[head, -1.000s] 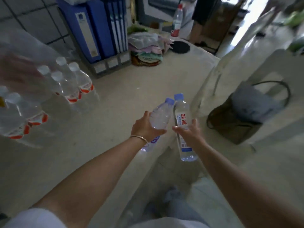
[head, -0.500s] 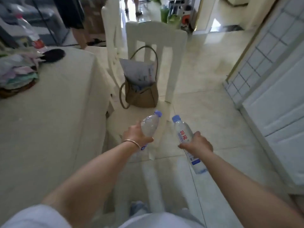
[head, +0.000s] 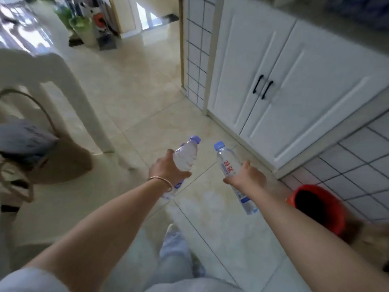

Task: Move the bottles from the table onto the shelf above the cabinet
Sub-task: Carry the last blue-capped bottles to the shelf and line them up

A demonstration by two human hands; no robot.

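Observation:
My left hand (head: 166, 171) grips a clear water bottle (head: 186, 154) with a blue cap, tilted to the upper right. My right hand (head: 246, 178) grips a second clear bottle (head: 227, 163) with a blue cap and a red-lettered label, its base pointing down and right. Both bottles hang over the tiled floor. The white two-door cabinet (head: 273, 81) with black handles stands ahead on the right. Its grey top (head: 341, 24) runs along the upper right corner, blurred. The table is out of view.
A white chair (head: 52, 81) with a brown bag (head: 63, 161) on its seat stands at the left. A red bucket (head: 320, 207) sits on the floor by the tiled wall, right of my right arm. Pots and clutter stand near a far doorway.
The view has swung right, away from the table and chair toward the white cabinet. Both hands kept hold of their bottles and carried them along.

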